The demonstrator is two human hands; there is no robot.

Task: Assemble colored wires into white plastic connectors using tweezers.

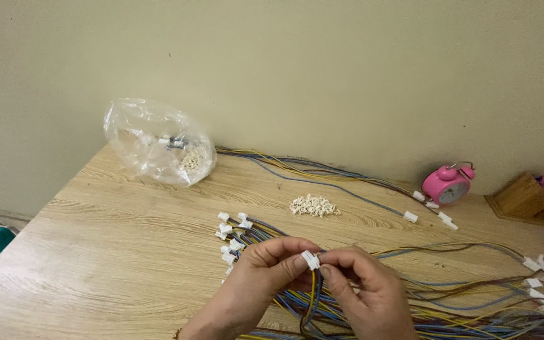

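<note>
My left hand [262, 277] and my right hand [363, 289] meet at the near edge of the wooden table [114, 252]. Together they pinch a small white plastic connector [310, 259] on the end of a wire set with yellow, blue and brown strands [313, 302] that hangs down between them. Just behind my left hand lies a bundle of wires ending in several white connectors [231, 236]. A small heap of tiny cream-coloured parts [313, 205] sits further back on the table.
A crumpled clear plastic bag [157, 141] holding small parts lies at the back left by the wall. Long wire bundles [322, 173] run along the wall. A pink alarm clock [448, 184] and a wooden holder [524, 196] stand at the back right. More wires with connectors [536, 283] spread at right.
</note>
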